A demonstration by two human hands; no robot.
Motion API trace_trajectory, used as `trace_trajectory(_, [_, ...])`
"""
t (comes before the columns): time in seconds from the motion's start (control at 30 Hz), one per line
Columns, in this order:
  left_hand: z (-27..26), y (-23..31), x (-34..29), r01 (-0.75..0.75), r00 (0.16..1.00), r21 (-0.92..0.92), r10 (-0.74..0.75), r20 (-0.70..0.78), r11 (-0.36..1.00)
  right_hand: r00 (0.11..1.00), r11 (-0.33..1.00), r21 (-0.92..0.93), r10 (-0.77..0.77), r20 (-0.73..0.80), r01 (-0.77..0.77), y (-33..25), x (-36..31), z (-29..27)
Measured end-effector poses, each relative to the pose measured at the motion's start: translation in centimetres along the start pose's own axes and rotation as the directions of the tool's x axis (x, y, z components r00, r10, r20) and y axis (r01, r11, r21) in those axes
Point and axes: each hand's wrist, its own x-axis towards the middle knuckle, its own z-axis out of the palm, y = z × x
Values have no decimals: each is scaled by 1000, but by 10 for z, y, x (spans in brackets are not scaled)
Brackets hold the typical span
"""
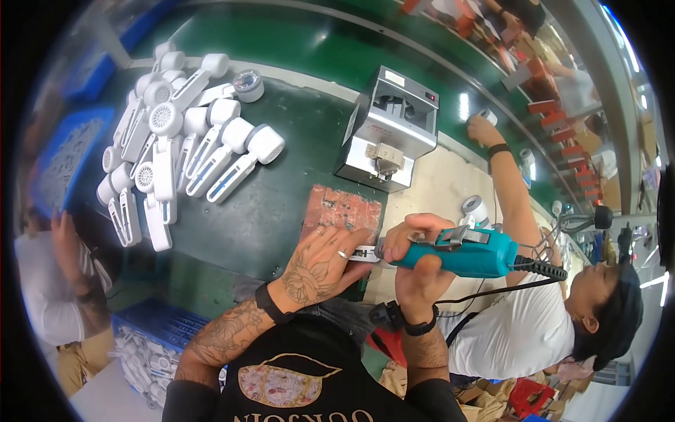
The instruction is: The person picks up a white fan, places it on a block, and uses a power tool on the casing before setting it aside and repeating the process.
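A teal electric screwdriver (485,254) lies nearly level in my right hand (415,271), its tip pointing left. My fingers wrap round its front end, and a black cable leaves its back. Between the closed fingers of my left hand (313,271) is a slim white plastic piece (363,253) with dark markings. The screwdriver's tip meets or almost meets this piece; my fingers hide the exact contact. Both hands are over the near edge of a worn red mat (343,211).
White handheld fans (169,133) are heaped on the dark green table at left. A silver machine (390,130) stands beyond the mat. At right, a co-worker (520,323) reaches across the bench. A blue crate (151,323) of white parts sits at lower left.
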Motion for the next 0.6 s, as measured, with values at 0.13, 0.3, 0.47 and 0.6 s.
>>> trace_trajectory(0.13, [4,-6,-3,-17,999,-28,16,-31,999,1000,998,53,30,-3,-30,0,-4,3])
trace_trajectory(0.3, [6,-6,-5,-2,999,-38,0,-52,999,1000,999,48,23,-2,-23,7,-5,7])
trace_trajectory(0.47, [6,-7,-5,-12,998,-40,10,-59,999,999,999,28,30,-11,-30,13,-6,7])
trace_trajectory(0.6, [6,-8,-6,-13,998,-46,10,-65,999,1000,1000,22,17,-11,-16,16,-8,7])
